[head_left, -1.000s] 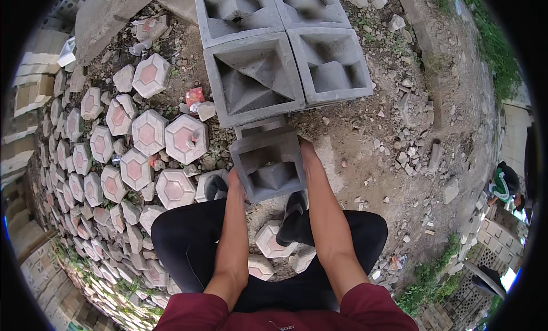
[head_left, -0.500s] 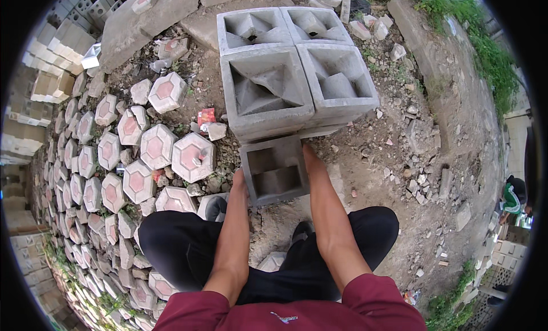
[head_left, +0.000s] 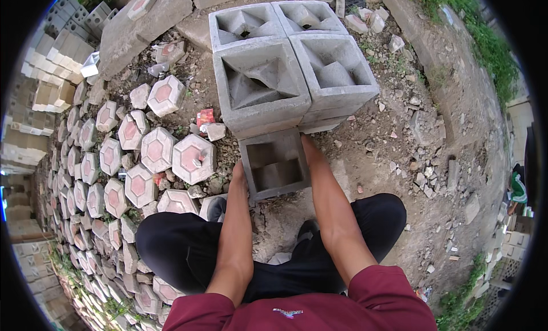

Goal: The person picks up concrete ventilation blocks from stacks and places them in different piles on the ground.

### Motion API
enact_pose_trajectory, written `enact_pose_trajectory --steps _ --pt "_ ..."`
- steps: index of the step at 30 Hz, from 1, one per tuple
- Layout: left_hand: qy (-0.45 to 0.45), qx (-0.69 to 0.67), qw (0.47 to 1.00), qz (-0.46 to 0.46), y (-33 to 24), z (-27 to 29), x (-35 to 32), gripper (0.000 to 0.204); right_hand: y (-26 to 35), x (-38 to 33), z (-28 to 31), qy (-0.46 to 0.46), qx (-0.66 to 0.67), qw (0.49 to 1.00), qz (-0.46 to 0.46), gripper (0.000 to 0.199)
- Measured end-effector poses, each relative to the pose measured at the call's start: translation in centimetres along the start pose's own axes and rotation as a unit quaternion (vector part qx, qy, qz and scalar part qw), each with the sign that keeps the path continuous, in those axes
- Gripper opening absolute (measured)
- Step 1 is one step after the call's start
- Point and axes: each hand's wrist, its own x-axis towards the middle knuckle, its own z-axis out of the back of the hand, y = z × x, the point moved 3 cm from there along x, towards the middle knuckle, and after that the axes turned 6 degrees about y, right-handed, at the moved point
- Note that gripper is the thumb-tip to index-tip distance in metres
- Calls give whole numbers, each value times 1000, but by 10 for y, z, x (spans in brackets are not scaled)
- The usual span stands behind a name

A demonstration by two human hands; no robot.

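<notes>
A hollow grey concrete block (head_left: 279,190) with a square rim and slanted inner faces is between my two hands, close against the near side of a stack of similar blocks. My left hand (head_left: 238,172) presses on its left side. On the opposite side is my right hand (head_left: 307,144), gripping near the far right corner. The fingers of both hands are mostly hidden by the block. Beyond it stand paler concrete blocks (head_left: 302,74), grouped two by two and stacked in layers, with angular hollows facing up.
Hexagonal pavers with reddish centres (head_left: 194,158) cover the ground at left. Rubble (head_left: 422,177) lies on the dirt at right, beside a long concrete ledge (head_left: 422,39). A large slab (head_left: 142,31) rests at the far left. More blocks (head_left: 54,51) are piled beyond the pavers.
The view has shifted slightly, so the stack and the held block appear a little higher in it. Both hands keep their places on the block's sides.
</notes>
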Motion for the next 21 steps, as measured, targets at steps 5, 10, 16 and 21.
enact_pose_trajectory --steps 5,10,16,21 --pt "-17 12 1000 -10 -3 -9 -7 41 -9 20 4 -28 -69 997 15 57" --pt "-6 26 1000 -10 -4 -27 -8 43 -23 43 21 -79 -149 985 41 58" --pt "-28 36 999 -6 -28 -2 -13 43 1 5 -25 -23 -47 997 58 61" --pt "-16 27 999 40 -25 -45 -14 46 7 10 15 -81 -139 987 -3 65"
